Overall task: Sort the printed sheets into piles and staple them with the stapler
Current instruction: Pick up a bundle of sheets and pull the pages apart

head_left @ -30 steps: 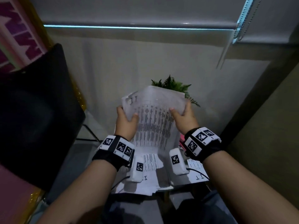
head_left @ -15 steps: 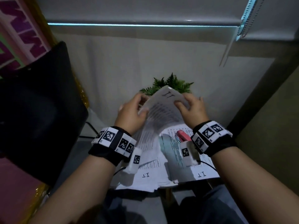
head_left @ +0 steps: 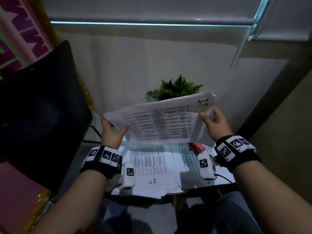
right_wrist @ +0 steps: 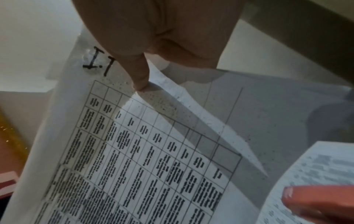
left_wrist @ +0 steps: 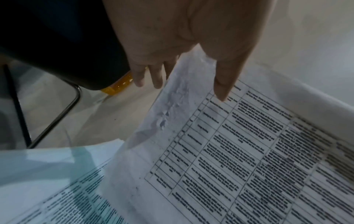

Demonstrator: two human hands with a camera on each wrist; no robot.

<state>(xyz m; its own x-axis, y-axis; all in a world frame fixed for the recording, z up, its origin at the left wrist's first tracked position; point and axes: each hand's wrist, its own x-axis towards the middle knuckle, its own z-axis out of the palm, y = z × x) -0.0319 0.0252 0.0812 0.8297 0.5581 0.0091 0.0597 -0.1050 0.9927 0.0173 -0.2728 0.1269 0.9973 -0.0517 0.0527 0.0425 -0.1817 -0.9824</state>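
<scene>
Printed sheets (head_left: pixel 162 120): you're holding a bundle marked "1.1" in the air above the table piles (head_left: pixel 152 166), left hand (head_left: pixel 112 134) and right hand (head_left: pixel 215 123) each pinching an edge. Red stapler (head_left: pixel 196 147), probably, is lying underneath.

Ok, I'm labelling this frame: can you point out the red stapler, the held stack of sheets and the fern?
red stapler (head_left: pixel 196 147): head view, on its red top.
held stack of sheets (head_left: pixel 162 122): head view, middle of the printed table.
fern (head_left: pixel 175 87): head view, on its green fronds.
</scene>
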